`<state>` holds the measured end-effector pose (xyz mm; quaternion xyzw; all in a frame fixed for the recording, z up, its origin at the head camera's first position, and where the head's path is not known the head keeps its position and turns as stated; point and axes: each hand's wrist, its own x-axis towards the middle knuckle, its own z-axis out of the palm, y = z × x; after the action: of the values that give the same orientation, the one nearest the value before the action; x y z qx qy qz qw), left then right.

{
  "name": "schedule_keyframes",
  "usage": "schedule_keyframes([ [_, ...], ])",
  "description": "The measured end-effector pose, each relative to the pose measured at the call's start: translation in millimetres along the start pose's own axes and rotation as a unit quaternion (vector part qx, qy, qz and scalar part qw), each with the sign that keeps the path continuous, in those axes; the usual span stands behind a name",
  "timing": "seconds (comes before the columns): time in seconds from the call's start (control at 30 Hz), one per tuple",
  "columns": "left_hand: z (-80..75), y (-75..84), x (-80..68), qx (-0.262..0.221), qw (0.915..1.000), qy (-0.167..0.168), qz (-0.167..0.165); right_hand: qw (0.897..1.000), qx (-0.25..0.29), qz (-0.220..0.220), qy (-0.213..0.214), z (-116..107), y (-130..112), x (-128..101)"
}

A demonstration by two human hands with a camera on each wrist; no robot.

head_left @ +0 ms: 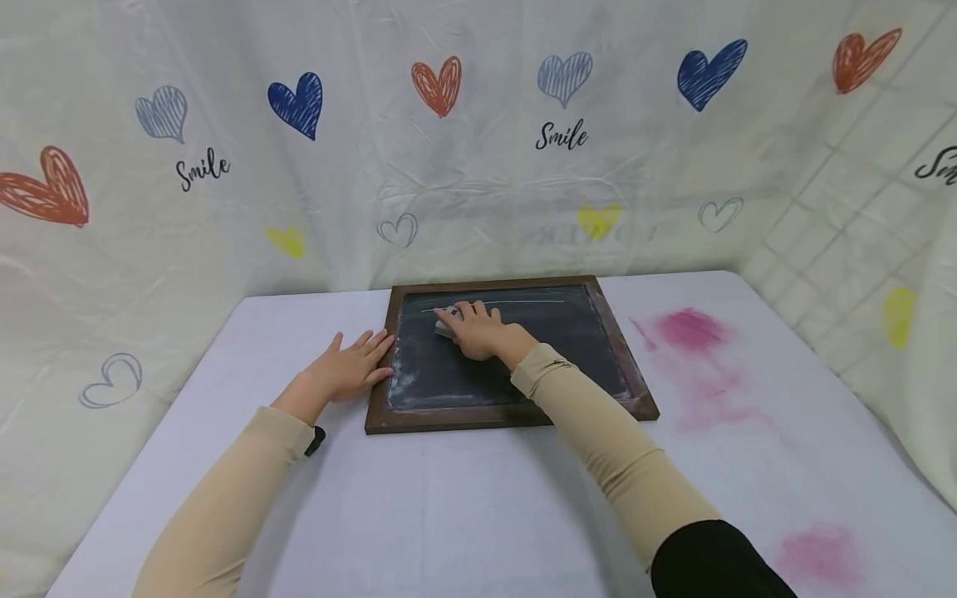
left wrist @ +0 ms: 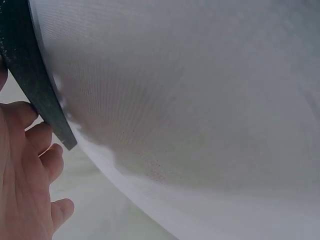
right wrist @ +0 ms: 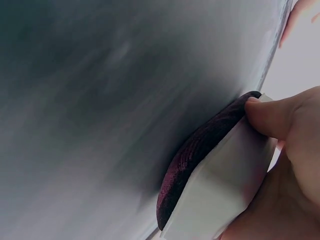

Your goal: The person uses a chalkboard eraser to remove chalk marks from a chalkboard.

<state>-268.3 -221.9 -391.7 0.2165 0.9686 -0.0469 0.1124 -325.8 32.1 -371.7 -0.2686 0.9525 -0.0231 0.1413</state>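
Note:
A dark chalkboard (head_left: 568,332) in a brown wooden frame lies flat on the white table (head_left: 449,507). A thin chalk line (head_left: 523,302) runs along its top. My right hand (head_left: 478,330) grips a white eraser (head_left: 444,324) with a dark felt pad (right wrist: 200,150) and presses it on the board's upper left, near the line's left end. The thumb (right wrist: 270,117) curls over the eraser's edge. My left hand (head_left: 351,370) lies flat with fingers spread on the table, fingertips touching the frame's left side (left wrist: 30,85).
Pink chalk smudges (head_left: 691,332) stain the table to the right of the board, with another (head_left: 818,552) near the front right corner. A cloth with hearts and "Smile" print (head_left: 561,137) hangs behind and around the table.

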Motion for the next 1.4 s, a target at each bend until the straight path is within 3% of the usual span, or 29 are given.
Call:
schedule_keyframes([
  [0.3, 4.5, 0.8, 6.9, -0.008, 0.9999, -0.002, 0.008, 0.999, 0.015, 0.037, 0.018, 1.4, 45.9, -12.4],
  [0.77, 6.5, -0.3, 4.0, -0.007, 0.9999, -0.006, 0.007, 0.991, 0.065, 0.111, 0.037, 1.3, 125.6, -43.7],
  [1.07, -2.3, -2.6, 2.3, -0.002, 1.0, 0.004, 0.004, 0.983, 0.06, 0.161, 0.068, -3.8, 139.6, -40.7],
  [1.4, -2.9, -2.5, 2.2, -0.005, 0.9999, -0.009, 0.005, 0.976, 0.071, 0.196, 0.059, 0.2, 144.6, -33.3],
])
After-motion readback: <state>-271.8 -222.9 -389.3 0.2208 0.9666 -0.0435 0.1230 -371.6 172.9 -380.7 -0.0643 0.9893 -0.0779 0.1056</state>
